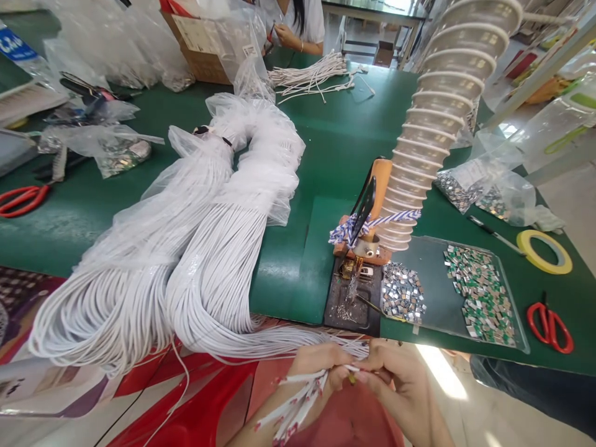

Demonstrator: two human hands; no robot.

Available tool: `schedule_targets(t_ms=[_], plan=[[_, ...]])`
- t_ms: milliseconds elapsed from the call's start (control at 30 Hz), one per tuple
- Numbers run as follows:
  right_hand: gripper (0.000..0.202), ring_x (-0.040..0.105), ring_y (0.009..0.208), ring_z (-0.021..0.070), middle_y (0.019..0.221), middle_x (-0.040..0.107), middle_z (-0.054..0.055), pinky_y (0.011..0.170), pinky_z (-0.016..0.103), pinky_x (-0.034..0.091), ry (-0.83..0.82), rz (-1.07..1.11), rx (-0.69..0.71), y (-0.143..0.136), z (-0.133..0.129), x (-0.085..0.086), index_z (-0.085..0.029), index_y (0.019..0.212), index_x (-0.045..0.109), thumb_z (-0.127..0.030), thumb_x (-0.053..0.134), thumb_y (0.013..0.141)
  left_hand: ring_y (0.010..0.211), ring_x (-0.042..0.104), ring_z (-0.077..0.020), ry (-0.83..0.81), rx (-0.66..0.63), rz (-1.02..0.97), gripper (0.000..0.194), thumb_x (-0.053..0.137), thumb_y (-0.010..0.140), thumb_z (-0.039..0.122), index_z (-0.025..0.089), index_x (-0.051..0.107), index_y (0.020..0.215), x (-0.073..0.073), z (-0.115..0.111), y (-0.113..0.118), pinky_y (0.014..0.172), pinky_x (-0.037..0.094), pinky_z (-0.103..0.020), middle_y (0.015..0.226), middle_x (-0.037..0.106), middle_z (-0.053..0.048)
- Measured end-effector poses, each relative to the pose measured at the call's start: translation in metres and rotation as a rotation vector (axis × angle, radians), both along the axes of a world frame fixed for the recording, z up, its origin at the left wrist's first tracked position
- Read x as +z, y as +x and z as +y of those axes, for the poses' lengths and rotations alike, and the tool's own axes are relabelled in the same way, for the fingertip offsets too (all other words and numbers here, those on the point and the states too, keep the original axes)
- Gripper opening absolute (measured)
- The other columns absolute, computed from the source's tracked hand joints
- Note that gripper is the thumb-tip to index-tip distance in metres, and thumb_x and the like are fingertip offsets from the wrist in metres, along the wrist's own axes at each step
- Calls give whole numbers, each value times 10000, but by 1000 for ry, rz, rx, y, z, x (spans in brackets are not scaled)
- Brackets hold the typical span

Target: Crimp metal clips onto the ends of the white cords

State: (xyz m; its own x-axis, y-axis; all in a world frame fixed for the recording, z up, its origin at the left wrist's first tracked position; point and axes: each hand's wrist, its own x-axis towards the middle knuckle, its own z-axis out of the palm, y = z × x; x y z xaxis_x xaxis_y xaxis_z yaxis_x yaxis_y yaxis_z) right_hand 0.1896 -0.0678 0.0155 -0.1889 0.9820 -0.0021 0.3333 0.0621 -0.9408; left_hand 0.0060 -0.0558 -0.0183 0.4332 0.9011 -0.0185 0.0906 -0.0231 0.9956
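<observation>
My left hand (321, 379) is closed around several white cables (298, 403), whose ends with small red tips fan out below it. My right hand (400, 385) pinches at a cable end beside the left thumb, and the fingertips of both hands nearly meet. A small yellowish bit (351, 377) shows between them. A long bundle of white cables (218, 267), partly wrapped in clear plastic, lies on the green table (288, 273), and its loose ends run to my hands. Just beyond my hands is a dark soldering stand (352, 298) beneath a ribbed hose (433, 118).
A clear tray (431, 279) holds small metal parts and green boards. Right of it are red scissors (549, 327), yellow tape (544, 251) and a pen (496, 234). Red-handled scissors (23, 200) and plastic bags lie left. A person (298, 28) sits across the table.
</observation>
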Motion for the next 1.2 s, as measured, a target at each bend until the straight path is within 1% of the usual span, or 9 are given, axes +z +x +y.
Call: schedule_targets(t_ms=[100, 233, 367, 500, 567, 733, 933, 1067, 1200], plan=[[330, 506, 508, 135, 546, 535, -17, 463, 237, 357, 29, 15, -3, -6, 2, 2, -199, 654, 687, -385, 643, 924, 494, 565, -172, -35, 2, 0, 530, 466, 937, 613, 216, 706, 681, 7, 0, -3, 502, 446, -278, 559, 616, -19], [312, 459, 477, 128, 516, 487, -32, 446, 240, 352, 167, 22, -169, -25, 2, -2, -204, 632, 648, -311, 642, 925, 503, 559, -170, -135, 96, 57, 529, 486, 926, 613, 218, 644, 612, 18, 4, -3, 529, 447, -272, 520, 583, 1], [228, 476, 497, 139, 547, 514, -20, 477, 259, 385, 327, -20, -281, -42, -3, -14, -216, 704, 665, -217, 617, 928, 521, 563, -162, -180, 141, 95, 465, 519, 939, 543, 209, 647, 641, 17, 4, -4, 541, 447, -258, 547, 595, 4], [254, 464, 506, 152, 556, 477, -27, 555, 301, 421, 368, -36, -475, -25, 0, -14, -234, 688, 599, -252, 594, 941, 473, 542, -134, -190, 330, 50, 430, 533, 938, 525, 181, 705, 746, 10, 7, -13, 509, 419, -233, 495, 586, 19], [252, 455, 544, 156, 597, 476, -23, 567, 298, 399, 250, -102, -631, -2, 10, -10, -232, 688, 571, -249, 612, 936, 399, 493, -111, -212, 349, -33, 412, 546, 929, 522, 171, 734, 821, 10, 11, -19, 470, 407, -220, 429, 529, 46], [130, 562, 675, 198, 757, 598, 25, 592, 299, 419, 194, -457, -415, 46, 45, -15, -220, 862, 673, -326, 624, 918, 420, 579, -124, -239, 186, 28, 251, 631, 885, 369, 171, 785, 887, 13, 27, -23, 432, 444, -203, 493, 636, 6], [150, 590, 814, 244, 820, 655, 47, 735, 347, 454, 222, -582, -322, 49, 62, -34, -231, 806, 634, -285, 579, 934, 552, 688, -161, -199, 158, -38, 131, 690, 810, 222, 155, 798, 780, 7, 46, -18, 549, 548, -238, 691, 774, -62], [120, 578, 768, 222, 793, 663, 31, 709, 328, 449, 254, -511, -394, 50, 57, -32, -232, 821, 648, -254, 598, 927, 632, 703, -175, -164, 99, -63, 113, 707, 797, 179, 164, 803, 738, 8, 53, -18, 612, 547, -240, 683, 764, -53], [82, 582, 689, 168, 782, 626, 9, 617, 262, 459, 133, -172, -395, 42, 39, -22, -241, 876, 639, -199, 598, 932, 705, 704, -176, -147, 51, -106, 112, 712, 817, 183, 185, 809, 762, 6, 53, -16, 683, 538, -250, 763, 770, -54]])
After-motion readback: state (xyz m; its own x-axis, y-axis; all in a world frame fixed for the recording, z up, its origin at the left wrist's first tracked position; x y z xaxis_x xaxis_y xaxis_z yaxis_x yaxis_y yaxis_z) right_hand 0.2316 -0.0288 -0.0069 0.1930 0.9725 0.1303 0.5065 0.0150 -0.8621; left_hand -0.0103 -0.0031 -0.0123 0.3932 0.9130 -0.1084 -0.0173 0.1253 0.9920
